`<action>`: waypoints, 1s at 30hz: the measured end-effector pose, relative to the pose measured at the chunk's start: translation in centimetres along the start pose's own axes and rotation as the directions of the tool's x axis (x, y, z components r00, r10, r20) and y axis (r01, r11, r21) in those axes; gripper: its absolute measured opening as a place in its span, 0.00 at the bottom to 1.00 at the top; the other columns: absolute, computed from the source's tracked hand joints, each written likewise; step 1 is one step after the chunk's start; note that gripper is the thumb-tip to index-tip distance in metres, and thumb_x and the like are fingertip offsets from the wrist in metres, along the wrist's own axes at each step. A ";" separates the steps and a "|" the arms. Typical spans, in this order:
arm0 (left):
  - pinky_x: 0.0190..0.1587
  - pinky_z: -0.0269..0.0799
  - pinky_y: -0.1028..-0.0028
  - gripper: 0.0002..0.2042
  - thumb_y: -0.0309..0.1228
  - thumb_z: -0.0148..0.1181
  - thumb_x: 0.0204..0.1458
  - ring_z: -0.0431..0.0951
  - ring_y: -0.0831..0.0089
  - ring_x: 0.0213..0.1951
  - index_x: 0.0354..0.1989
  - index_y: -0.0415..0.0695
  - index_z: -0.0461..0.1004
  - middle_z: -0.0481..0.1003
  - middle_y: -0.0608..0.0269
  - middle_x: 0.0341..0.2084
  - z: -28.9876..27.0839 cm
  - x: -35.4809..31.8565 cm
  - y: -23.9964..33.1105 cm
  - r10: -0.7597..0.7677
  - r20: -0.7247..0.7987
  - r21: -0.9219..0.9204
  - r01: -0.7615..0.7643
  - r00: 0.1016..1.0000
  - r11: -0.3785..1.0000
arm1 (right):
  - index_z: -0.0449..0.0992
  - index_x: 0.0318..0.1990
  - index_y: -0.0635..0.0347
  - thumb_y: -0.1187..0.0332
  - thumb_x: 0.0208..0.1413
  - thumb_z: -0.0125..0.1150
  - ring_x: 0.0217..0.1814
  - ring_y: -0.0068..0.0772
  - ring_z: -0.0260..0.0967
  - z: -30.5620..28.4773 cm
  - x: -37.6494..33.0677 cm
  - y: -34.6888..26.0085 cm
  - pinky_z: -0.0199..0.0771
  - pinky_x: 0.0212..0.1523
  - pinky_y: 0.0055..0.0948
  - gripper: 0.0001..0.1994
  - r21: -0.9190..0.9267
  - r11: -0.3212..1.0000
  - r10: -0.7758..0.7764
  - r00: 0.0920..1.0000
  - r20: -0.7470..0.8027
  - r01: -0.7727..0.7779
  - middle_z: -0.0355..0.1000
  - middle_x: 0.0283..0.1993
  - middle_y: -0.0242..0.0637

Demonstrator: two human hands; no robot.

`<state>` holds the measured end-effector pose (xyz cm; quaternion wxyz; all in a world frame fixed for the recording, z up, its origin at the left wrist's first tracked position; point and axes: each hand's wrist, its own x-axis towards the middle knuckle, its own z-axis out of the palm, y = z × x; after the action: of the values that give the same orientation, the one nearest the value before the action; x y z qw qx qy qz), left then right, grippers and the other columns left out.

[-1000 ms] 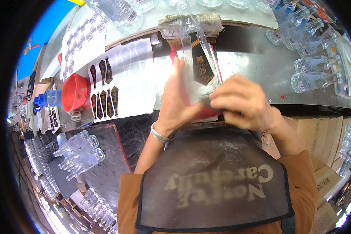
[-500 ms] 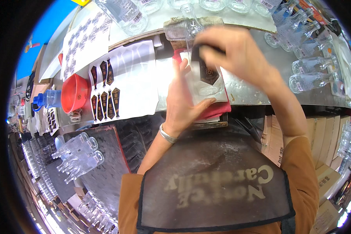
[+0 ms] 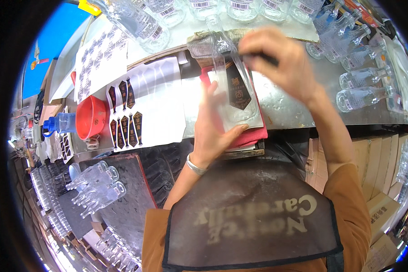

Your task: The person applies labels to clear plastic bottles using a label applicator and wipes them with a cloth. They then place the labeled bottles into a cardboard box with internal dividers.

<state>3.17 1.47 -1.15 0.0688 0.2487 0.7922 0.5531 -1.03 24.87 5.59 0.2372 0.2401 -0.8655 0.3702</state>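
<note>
A clear glass bottle [image 3: 250, 93] lies with its base toward me and its neck pointing away. On its upper face sits a dark, tie-shaped sticker [image 3: 239, 90] with copper-coloured print. My left hand [image 3: 207, 136] grips the bottle's left side, the thumb reaching round by the base; its fingers are blurred. Beside the shoulder, at the upper right of the sticker, my right hand [image 3: 279, 61] is closed on a black, flat-looking tool [image 3: 264, 57] whose kind I cannot make out. A red cloth [image 3: 257, 134] lies beneath the bottle, and a folded grey cloth [image 3: 197, 44] supports the neck.
To the left is a white backing sheet [image 3: 161, 99] with several tie-shaped stickers, next to a red bowl [image 3: 90, 119]. Several bottles [image 3: 241, 11] stand along the back; more bottles [image 3: 362, 98] lie at the right. Cardboard boxes [image 3: 371, 158] stand below the bench.
My right hand has shifted slightly right, off the sticker, uncovering more of it and the black tool. My left hand still holds the bottle. The view has shifted a little.
</note>
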 end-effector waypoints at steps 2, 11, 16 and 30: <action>0.67 0.61 0.57 0.62 0.32 0.79 0.38 0.65 0.52 0.65 0.75 0.37 0.33 0.55 0.41 0.69 -0.6 0.1 -0.2 0.077 0.039 -0.013 -0.076 0.996 0.997 | 0.80 0.40 0.59 0.78 0.41 0.69 0.50 0.41 0.74 0.2 -3.2 -2.1 0.74 0.50 0.35 0.15 0.139 0.990 -0.052 0.995 0.084 0.040 0.77 0.44 0.39; 0.52 0.72 0.71 0.31 0.48 0.58 0.60 0.78 0.67 0.49 0.57 0.28 0.67 0.75 0.46 0.50 -2.4 8.7 2.1 -0.399 -0.081 -0.425 0.330 0.913 0.843 | 0.78 0.45 0.65 0.72 0.58 0.66 0.39 0.16 0.71 -2.3 -6.2 -3.4 0.72 0.41 0.20 0.10 0.695 0.559 0.563 0.822 0.083 -0.453 0.77 0.37 0.30; 0.33 0.70 0.79 0.32 0.56 0.61 0.57 0.73 0.79 0.29 0.40 0.29 0.75 0.78 0.60 0.27 -1.8 10.5 0.0 -0.391 -0.108 -0.242 0.357 0.914 0.902 | 0.78 0.46 0.65 0.71 0.59 0.65 0.38 0.14 0.70 -0.9 -7.6 -2.4 0.72 0.40 0.18 0.10 0.665 0.591 0.555 0.829 0.075 -0.456 0.76 0.37 0.28; 0.28 0.67 0.81 0.26 0.50 0.65 0.57 0.69 0.83 0.25 0.38 0.31 0.75 0.75 0.66 0.23 -0.5 10.8 1.0 -0.390 -0.153 -0.320 0.328 0.908 0.889 | 0.78 0.45 0.65 0.69 0.60 0.64 0.37 0.15 0.70 -1.2 -8.3 -1.5 0.71 0.38 0.18 0.10 0.697 0.513 0.642 0.763 0.075 -0.501 0.77 0.37 0.29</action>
<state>-6.07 6.37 1.79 0.1205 0.0240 0.7386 0.6628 6.60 26.86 2.26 0.0784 -0.0275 -0.6691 0.7385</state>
